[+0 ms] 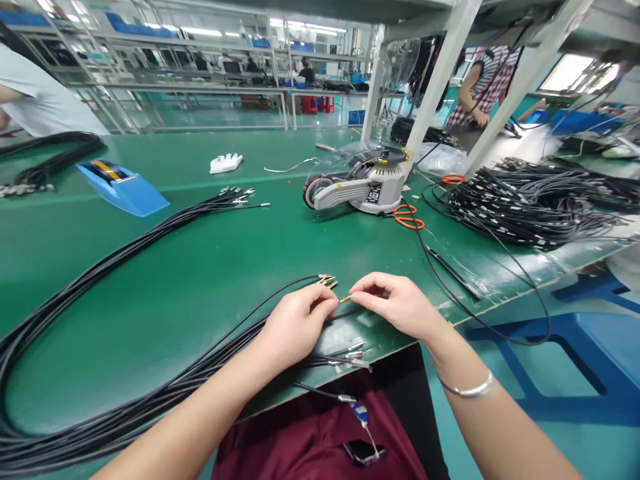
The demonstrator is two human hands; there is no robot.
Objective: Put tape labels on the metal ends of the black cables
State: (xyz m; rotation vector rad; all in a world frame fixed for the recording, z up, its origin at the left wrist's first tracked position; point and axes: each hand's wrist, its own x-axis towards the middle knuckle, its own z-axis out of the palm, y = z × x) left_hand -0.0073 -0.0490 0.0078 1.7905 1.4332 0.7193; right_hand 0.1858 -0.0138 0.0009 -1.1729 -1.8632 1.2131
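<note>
My left hand rests over a bundle of black cables, its thumb and forefinger pinched on the end of one cable. From the right, my right hand closes its fingertips on a small yellow strip that spans the gap between the two hands. Just behind my left fingers lie several cable ends with metal tips. More metal connectors stick out below that hand, near the table edge. The cable tip inside my left pinch is mostly hidden.
A grey tape dispenser stands on the green table, beside orange-handled scissors. A black pen-like tool and a coiled cable heap are at right. A blue holder is at left. A blue stool stands beside the table.
</note>
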